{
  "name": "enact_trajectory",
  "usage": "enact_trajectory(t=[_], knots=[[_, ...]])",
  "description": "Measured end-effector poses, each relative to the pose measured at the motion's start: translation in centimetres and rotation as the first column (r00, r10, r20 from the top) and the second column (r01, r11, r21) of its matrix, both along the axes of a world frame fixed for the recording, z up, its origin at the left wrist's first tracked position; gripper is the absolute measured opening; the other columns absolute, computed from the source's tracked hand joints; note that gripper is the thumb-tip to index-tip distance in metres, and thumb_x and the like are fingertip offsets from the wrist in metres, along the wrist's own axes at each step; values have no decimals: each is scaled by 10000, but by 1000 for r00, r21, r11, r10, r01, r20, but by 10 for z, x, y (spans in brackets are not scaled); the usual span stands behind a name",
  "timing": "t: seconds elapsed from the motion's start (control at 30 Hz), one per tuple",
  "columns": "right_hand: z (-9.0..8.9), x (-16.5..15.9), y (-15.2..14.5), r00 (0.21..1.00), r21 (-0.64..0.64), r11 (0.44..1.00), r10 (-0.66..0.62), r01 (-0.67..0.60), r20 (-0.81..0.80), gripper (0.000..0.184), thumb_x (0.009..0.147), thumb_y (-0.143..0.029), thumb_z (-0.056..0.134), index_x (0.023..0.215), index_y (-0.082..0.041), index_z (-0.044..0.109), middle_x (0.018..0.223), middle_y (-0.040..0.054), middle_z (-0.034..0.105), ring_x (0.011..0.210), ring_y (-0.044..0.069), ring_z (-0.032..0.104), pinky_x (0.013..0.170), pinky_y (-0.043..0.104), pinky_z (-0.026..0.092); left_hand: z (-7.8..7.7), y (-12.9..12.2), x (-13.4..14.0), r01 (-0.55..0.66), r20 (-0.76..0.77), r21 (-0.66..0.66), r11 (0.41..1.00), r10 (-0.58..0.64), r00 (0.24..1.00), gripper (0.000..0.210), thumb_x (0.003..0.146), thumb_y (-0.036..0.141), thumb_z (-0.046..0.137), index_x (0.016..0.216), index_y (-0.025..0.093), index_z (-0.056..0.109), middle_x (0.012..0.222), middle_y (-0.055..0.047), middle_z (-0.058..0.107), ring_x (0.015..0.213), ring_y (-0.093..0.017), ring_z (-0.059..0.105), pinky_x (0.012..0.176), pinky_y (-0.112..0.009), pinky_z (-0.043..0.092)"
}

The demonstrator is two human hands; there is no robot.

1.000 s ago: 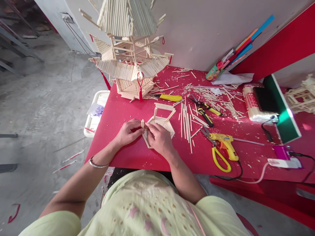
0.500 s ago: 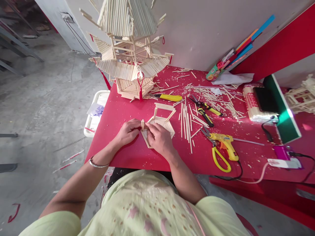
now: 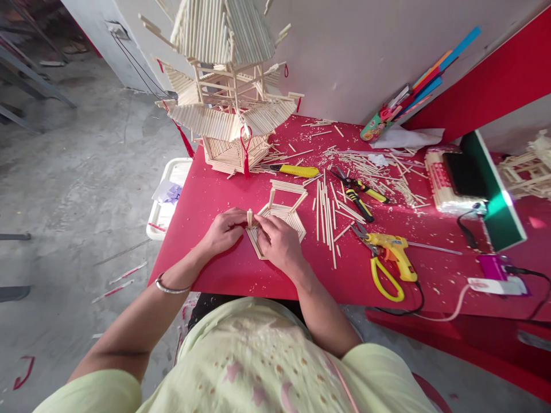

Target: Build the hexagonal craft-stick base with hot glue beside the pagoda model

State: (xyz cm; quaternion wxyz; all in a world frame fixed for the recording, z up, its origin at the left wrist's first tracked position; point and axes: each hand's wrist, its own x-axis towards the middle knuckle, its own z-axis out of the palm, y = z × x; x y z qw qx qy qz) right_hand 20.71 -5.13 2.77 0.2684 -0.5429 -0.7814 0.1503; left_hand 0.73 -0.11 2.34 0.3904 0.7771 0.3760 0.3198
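A small hexagonal frame of pale wooden sticks (image 3: 279, 212) lies on the red table in front of me, with upright sticks and a top rail at its far side. At its left corner stands a short wooden stick (image 3: 249, 218). My left hand (image 3: 227, 229) is closed, its fingertips pinching at this stick from the left. From the other side my right hand (image 3: 278, 238) reaches over the frame, thumb and index finger pressed together beside the same stick. My right palm hides part of the frame's base.
Behind the frame stands a tall stick pagoda (image 3: 232, 109) with red tassels. To the right lie loose sticks (image 3: 327, 218), a yellow utility knife (image 3: 297, 170), cutting pliers (image 3: 359, 192), yellow-handled scissors (image 3: 383, 275) and a corded glue gun (image 3: 396, 252). A white tray (image 3: 157, 221) sits left of the table.
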Motion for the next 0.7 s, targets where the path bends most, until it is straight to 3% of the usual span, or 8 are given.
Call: enact_trajectory(t=[0.7], knots=[[1, 0, 0, 1000, -4, 1000, -2, 2, -2, 411, 999, -174, 516, 1390, -203, 636, 1151, 90, 738, 1070, 228, 685, 958, 333, 576, 1, -1, 1, -13, -7, 5, 1000, 13, 1000, 406, 735, 57, 449, 938, 187, 776, 965, -65, 759, 1011, -241, 674, 983, -380, 516]])
